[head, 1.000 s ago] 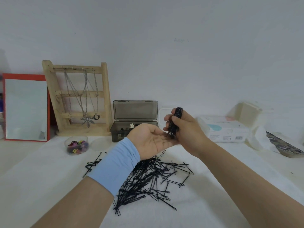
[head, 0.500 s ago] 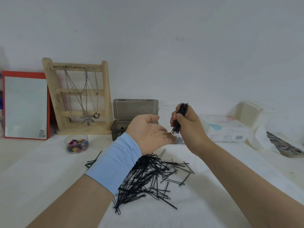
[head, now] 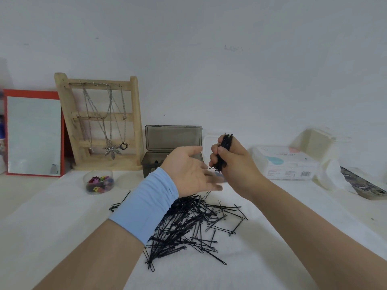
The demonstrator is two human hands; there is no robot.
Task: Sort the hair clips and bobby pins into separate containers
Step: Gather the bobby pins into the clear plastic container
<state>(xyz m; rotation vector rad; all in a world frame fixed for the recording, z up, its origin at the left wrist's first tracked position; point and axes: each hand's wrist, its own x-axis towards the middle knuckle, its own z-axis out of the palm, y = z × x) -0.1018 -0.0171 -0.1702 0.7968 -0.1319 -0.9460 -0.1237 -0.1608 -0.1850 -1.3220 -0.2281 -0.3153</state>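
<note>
White-covered table [head: 52, 227] against a bare wall [head: 209, 49]; pins being gathered, clips kept apart.

Loose bobby pins [head: 194, 222] lie heaped mid-table beneath both forearms; most not yet put away. Grey box [head: 173, 139] stands behind the heap with its lid up, probably where the pins go. Left hand [head: 188, 170] is held palm up, fingers straight and slightly spread, just under the bundle's lower ends, likely as a stop to level them; contact cannot be told. Right hand [head: 234, 162] curls fingers and thumb round an upright bundle [head: 225, 147] of pins, in front of the box. Small round tub [head: 86, 181] at left holds the coloured hair clips [head: 100, 183], well apart from the pins.
</note>
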